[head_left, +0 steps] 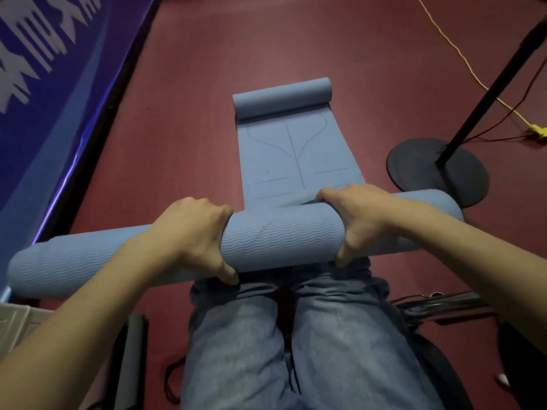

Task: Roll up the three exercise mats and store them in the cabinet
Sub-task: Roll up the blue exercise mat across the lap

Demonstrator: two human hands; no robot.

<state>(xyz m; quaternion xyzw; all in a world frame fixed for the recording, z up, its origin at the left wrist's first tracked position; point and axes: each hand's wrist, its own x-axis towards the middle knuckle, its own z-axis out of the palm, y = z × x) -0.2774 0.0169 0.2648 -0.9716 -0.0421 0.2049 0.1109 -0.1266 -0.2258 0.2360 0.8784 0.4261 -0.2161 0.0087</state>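
I read mid-roll: left hand [189, 229] and right hand [359, 220] have fingers curled round the thick blue ribbed foam mat roll [281, 241] above the knees, flat remainder on the dark-red floor [183, 128], so next I'd keep rolling evenly forward.

A dark red floor [370, 54] fills most of the view. Along its left edge runs a blue banner [44, 113] with white lettering. Near the right edge sits a round black stand base [414, 167] with a black pole [488, 93] rising at a slant. A yellow cord [461, 56] and a thin red cable [503, 118] trail across the floor to a yellow connector [538, 130]. Black cables [438, 304] lie lower right.
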